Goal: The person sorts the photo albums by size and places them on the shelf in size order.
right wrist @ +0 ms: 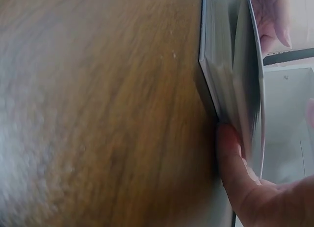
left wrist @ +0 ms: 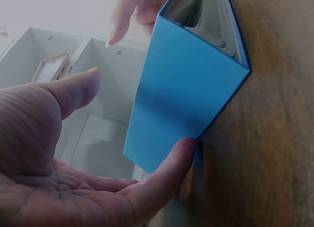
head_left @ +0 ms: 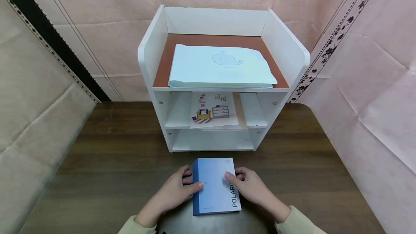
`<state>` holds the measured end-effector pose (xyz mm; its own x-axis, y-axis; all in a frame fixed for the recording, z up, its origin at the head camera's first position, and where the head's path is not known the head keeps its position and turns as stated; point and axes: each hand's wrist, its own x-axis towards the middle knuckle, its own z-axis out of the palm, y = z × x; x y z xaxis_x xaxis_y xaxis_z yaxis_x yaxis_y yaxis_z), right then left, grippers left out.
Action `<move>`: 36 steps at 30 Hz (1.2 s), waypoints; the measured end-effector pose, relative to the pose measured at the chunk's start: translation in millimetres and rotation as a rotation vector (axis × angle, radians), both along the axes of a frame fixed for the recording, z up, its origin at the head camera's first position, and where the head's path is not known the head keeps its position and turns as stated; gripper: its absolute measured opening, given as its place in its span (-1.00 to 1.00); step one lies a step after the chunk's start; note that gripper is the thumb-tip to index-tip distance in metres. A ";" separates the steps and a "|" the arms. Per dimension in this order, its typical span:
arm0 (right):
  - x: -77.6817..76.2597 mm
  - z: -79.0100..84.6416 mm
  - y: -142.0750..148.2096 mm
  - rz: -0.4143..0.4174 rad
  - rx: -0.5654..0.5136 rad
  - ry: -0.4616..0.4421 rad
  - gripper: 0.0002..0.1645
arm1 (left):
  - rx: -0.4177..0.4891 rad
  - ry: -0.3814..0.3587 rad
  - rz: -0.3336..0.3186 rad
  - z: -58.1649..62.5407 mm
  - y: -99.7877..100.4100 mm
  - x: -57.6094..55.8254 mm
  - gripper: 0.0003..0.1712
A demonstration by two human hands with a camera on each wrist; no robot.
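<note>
A blue photo album [head_left: 212,190] with dark "POLARO" lettering lies closed on the wooden table, its darker spine to the left. Beside the spine is my left hand [head_left: 178,187]; in the left wrist view a fingertip [left wrist: 184,148] touches the spine's lower edge while the thumb [left wrist: 81,89] stands apart from the cover. My right hand [head_left: 248,185] is at the opposite side, where a finger [right wrist: 230,148] touches the page edges [right wrist: 225,65] between the covers. The right thumb is raised over the front cover. Part of the right fingers is hidden in the head view.
A white shelf unit [head_left: 212,140] stands behind the album. On its brown top lies a pale blue sheet or packet with a whale drawing [head_left: 224,66]. Printed papers [head_left: 211,111] rest on the middle shelf. Pale cloth [head_left: 367,100] surrounds the wooden table [head_left: 107,176].
</note>
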<state>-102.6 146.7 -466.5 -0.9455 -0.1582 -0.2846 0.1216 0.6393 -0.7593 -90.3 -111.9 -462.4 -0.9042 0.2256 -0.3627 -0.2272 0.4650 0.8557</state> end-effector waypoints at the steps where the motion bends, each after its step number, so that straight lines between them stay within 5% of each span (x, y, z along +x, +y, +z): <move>1: -0.3 -0.4 0.4 0.002 -0.004 -0.006 -0.15 | -0.003 0.002 -0.002 -0.3 0.0 -0.2 0.13; 6: -1.7 -1.3 3.5 0.028 -0.053 -0.038 -0.28 | 0.040 0.009 -0.029 0.7 -1.5 -0.3 0.06; 14: -2.6 -2.2 7.4 0.089 -0.160 -0.064 -0.71 | 0.315 -0.065 0.028 -1.9 -4.6 -1.0 -0.11; 21: -5.1 -9.5 12.4 0.066 -0.235 -0.128 -0.63 | 0.260 -0.039 0.025 -4.0 -3.4 -0.9 -0.12; 31: -5.7 -11.2 16.6 0.022 -0.499 -0.276 -0.60 | 0.109 0.036 -0.011 -5.6 0.7 0.1 -0.09; 36: -7.1 -9.3 14.3 0.015 -0.571 -0.286 -0.58 | 0.252 -0.003 -0.032 -9.1 5.8 4.1 0.02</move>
<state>-109.8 161.0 -475.8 -0.8411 -0.3722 -0.3924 0.3644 0.1462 -0.9197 -86.1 -106.1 -471.5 -0.8943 0.3372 -0.2942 -0.2188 0.2440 0.9448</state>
